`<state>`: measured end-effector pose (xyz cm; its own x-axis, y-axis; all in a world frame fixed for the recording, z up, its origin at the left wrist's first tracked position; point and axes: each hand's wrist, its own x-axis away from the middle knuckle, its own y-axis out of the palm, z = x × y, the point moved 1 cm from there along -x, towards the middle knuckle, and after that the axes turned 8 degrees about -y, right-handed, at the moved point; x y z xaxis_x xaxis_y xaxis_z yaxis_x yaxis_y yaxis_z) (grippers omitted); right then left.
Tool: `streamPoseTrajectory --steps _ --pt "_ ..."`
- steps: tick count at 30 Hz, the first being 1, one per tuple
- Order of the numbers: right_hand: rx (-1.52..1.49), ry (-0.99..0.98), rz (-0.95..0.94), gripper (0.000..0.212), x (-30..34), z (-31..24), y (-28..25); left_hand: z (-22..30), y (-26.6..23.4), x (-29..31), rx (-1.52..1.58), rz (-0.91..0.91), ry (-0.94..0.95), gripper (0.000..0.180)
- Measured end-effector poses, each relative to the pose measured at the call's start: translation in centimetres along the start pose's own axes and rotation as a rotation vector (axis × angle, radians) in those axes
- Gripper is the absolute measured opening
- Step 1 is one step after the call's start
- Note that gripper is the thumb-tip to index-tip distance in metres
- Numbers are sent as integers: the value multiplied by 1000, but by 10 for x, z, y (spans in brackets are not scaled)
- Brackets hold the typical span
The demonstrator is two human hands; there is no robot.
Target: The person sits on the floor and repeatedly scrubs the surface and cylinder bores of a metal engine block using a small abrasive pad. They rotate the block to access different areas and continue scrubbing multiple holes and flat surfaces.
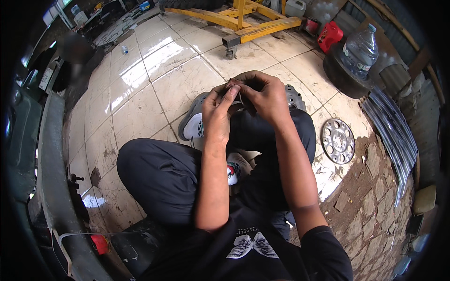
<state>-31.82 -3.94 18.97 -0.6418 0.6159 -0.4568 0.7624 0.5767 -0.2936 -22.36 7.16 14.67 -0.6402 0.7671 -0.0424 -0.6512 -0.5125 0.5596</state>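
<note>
My left hand and my right hand meet in front of my knees, fingertips pressed together. Between them is a small, thin, dark reddish-brown piece, mostly covered by the fingers, so its kind does not show. Both hands are closed in a pinch around it. To the right of my right knee, a round metal plate with a ring of large holes lies flat on the tiles. Another grey metal part with holes shows partly behind my right hand and knee.
A yellow wheeled steel frame stands ahead. At the right are a tyre bearing a large clear water bottle, a red jerrycan and corrugated metal sheets. A long grey vehicle bumper runs along the left. Broken paving lies at lower right.
</note>
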Motion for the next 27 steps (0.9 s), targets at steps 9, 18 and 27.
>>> streamPoseTrajectory --steps 9,18,27 --pt "40 -20 -108 19 8 -26 -9 -4 -19 4 73 -83 7 31" --pt "55 -213 -27 28 37 -56 -6 11 -19 9 85 -154 51 24" --pt "-188 165 182 41 116 -35 -25 -9 13 9 -235 -428 -217 24"
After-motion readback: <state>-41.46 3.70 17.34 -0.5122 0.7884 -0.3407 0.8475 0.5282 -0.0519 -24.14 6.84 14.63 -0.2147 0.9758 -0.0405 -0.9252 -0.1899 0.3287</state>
